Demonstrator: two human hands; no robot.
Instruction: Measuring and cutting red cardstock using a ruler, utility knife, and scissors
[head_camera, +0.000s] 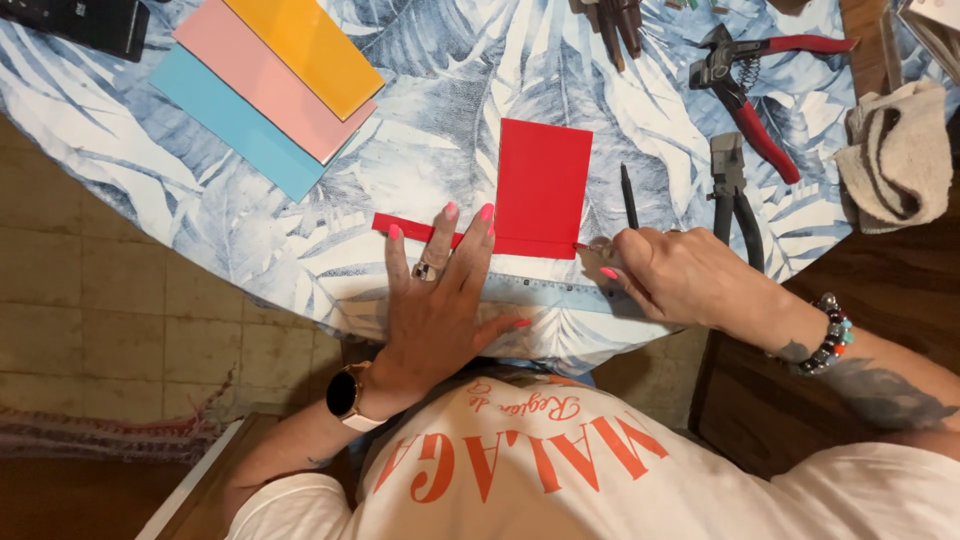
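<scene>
A red sheet of card (543, 185) lies flat on the counter, upright in the head view, a narrow red strip (415, 229) running left from its lower edge. A pale metal ruler (555, 292) lies just below and along that edge, partly covered. A thin cutting tool touches the sheet's lower right corner, too hidden to tell apart.

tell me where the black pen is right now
In the head view, the thin black pen lies on the leaf-print tablecloth, between the red rectangular card and the dark-handled pliers.
</scene>
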